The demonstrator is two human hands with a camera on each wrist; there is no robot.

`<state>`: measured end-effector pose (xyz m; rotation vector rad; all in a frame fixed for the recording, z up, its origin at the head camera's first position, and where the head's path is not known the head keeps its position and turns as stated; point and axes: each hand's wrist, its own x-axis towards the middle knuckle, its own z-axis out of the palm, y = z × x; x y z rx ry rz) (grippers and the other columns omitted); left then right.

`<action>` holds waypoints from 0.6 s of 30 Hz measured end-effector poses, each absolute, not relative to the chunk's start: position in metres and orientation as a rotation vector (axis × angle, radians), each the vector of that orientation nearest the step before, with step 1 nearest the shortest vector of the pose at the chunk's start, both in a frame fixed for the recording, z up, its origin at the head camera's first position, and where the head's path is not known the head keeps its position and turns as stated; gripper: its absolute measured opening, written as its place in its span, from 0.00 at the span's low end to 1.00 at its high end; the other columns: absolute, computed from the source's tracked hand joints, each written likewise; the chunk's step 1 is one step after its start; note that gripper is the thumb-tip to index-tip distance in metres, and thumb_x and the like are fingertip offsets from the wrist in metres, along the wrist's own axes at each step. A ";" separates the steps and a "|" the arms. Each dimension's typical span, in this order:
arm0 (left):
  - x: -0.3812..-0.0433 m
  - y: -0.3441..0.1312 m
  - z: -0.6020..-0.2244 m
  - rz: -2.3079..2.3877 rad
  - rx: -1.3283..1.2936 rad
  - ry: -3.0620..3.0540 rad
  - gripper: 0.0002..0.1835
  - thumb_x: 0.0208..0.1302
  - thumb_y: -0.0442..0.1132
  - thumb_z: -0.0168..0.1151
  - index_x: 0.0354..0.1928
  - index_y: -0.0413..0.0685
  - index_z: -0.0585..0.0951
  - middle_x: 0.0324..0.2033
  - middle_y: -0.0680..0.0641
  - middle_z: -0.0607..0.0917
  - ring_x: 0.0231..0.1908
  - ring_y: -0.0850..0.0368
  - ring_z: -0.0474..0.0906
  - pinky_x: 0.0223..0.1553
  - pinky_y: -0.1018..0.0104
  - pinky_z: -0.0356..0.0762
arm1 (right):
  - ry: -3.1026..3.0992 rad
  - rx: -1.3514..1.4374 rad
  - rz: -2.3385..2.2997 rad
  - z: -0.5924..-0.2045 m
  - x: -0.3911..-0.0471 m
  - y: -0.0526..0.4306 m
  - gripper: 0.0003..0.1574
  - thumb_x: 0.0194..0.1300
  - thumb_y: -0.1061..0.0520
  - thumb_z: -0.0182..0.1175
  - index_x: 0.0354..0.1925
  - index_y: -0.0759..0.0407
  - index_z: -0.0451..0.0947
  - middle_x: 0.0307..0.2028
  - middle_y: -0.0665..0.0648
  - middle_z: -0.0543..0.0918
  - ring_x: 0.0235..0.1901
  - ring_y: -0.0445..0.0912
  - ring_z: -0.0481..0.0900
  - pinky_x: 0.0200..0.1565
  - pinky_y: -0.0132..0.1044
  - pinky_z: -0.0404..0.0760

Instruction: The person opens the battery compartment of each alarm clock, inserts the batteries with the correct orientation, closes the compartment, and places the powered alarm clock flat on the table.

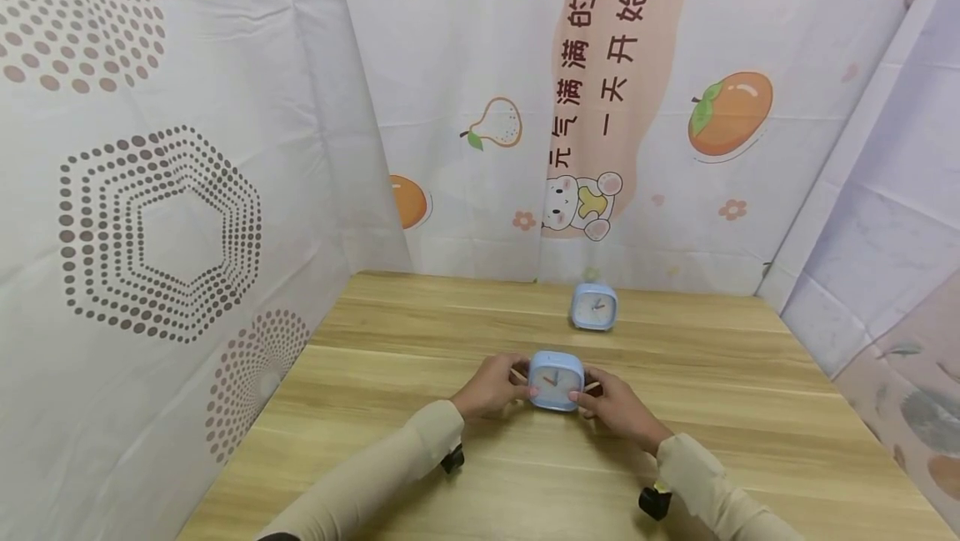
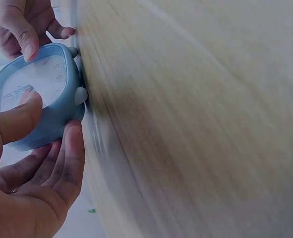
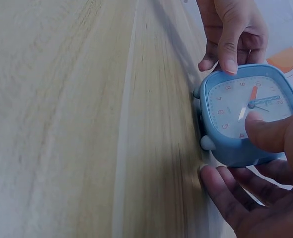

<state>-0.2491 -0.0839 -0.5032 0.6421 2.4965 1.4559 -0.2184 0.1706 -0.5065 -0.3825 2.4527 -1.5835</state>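
A light-blue alarm clock (image 1: pixel 556 381) with rounded corners stands upright in the middle of the table, its face toward me. My left hand (image 1: pixel 497 384) grips its left side, thumb on the front and fingers around the side. On the opposite side my right hand (image 1: pixel 617 409) holds it the same way. The right wrist view shows the clock's (image 3: pixel 225 144) numbered dial, an orange hour hand and small feet close to the wood. In the left wrist view the left thumb covers part of the dial (image 2: pixel 42 77). The clock's back is hidden.
A second light-blue clock (image 1: pixel 594 308) stands farther back, slightly right of the held one. The wooden table (image 1: pixel 420 308) ends at a printed curtain (image 1: pixel 465 191) behind, with more curtain at the left and right. Small black devices hang at both wrists.
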 end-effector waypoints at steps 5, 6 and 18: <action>-0.247 -0.083 -0.503 1.413 0.614 2.514 0.20 0.61 0.32 0.75 0.55 0.36 0.82 0.43 0.49 0.85 0.39 0.59 0.83 0.39 0.68 0.83 | 2.466 -0.402 -1.575 -0.507 -0.218 0.172 0.36 0.73 0.55 0.65 0.69 0.72 0.67 0.52 0.64 0.80 0.46 0.52 0.82 0.41 0.43 0.86; -0.246 -0.083 -0.504 1.396 0.609 2.519 0.21 0.61 0.31 0.75 0.55 0.35 0.82 0.42 0.49 0.85 0.39 0.59 0.83 0.40 0.68 0.83 | 2.470 -0.397 -1.580 -0.507 -0.218 0.172 0.36 0.72 0.55 0.66 0.69 0.72 0.67 0.52 0.64 0.80 0.46 0.52 0.82 0.41 0.43 0.86; -0.242 -0.079 -0.509 1.405 0.568 2.505 0.21 0.58 0.30 0.77 0.53 0.33 0.82 0.38 0.49 0.85 0.36 0.59 0.82 0.40 0.67 0.82 | 2.648 -0.338 -1.547 -0.512 -0.219 0.172 0.31 0.67 0.58 0.71 0.64 0.63 0.72 0.46 0.58 0.85 0.42 0.48 0.82 0.40 0.37 0.83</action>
